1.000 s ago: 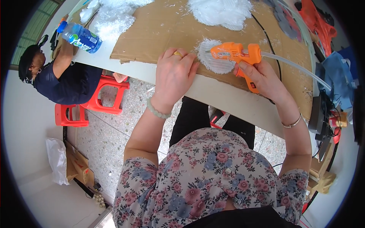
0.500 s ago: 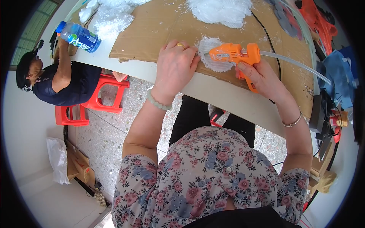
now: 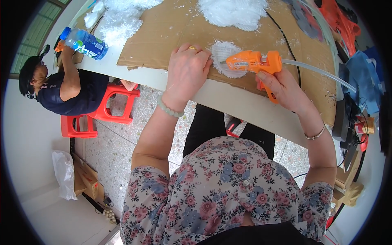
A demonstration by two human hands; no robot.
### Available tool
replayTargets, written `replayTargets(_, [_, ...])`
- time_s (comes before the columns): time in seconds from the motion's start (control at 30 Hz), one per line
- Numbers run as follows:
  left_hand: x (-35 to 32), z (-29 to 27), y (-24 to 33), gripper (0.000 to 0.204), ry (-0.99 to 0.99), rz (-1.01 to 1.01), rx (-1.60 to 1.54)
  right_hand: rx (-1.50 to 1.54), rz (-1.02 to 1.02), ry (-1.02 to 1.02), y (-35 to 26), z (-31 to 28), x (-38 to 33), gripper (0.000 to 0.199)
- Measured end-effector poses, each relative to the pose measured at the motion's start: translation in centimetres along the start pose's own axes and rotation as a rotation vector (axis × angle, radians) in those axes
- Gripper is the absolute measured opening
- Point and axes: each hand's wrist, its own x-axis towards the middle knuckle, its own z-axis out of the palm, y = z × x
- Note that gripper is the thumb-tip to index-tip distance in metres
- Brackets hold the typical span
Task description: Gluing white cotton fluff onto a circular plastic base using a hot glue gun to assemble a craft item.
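My right hand (image 3: 281, 87) grips an orange glue gun (image 3: 249, 61), its nozzle pointing left over a round white fringed pad (image 3: 218, 51). A translucent glue stick (image 3: 314, 69) sticks out of the gun's back end. The pad lies on brown cardboard (image 3: 171, 24) and is partly hidden by the gun. At the pad's left edge is my left hand (image 3: 189, 71), its fingers curled and pressed together, back of the hand up. Whatever those fingers hold is hidden beneath them.
White fluffy strands (image 3: 234, 12) lie heaped farther back, with another heap (image 3: 122, 20) at left. A blue-capped bottle (image 3: 85, 43) stands near a seated person (image 3: 61, 83) whose hand is by an orange object. A black cable (image 3: 286, 36) crosses the cardboard. Red stools (image 3: 118, 104) stand left.
The glue gun has shifted slightly right and down, its nozzle a little farther from my left hand. My left hand stays nearly still. An orange object now shows more at the other person's hand.
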Motion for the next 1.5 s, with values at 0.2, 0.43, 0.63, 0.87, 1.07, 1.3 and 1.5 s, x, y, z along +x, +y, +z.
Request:
replayTargets(0.2, [0.5,0.1,-0.2,0.006,-0.001,0.006,-0.004,-0.035,-0.018,0.032,0.1,0.4,2.1,0.036])
replayTargets(0.43, [0.9,0.0,0.0,0.006,-0.037,-0.005,0.02,-0.078,0.033,0.042,0.7,0.4,2.4,0.039])
replayTargets(0.63, [1.1,0.1,-0.2,0.006,-0.047,0.0,0.021,-0.014,0.05,0.002,0.6,-0.2,1.2,0.041])
replayTargets(0.87, [1.6,-0.2,0.2,0.01,-0.088,0.045,-0.045,0.48,0.04,0.226,0.8,-1.0,-0.6,0.041])
replayTargets(1.07, [1.9,-0.3,-0.3,0.013,-0.105,0.145,-0.153,0.707,0.064,0.319,2.6,-1.6,0.0,0.038])
replayTargets(1.3, [3.3,0.2,-1.4,0.015,-0.127,-0.105,-0.182,0.772,0.027,0.393,3.1,-1.2,0.3,0.037])
replayTargets(1.5, [4.6,1.2,-1.0,0.012,-0.205,0.086,-0.143,0.769,0.029,0.37,3.6,-0.8,0.4,0.039])
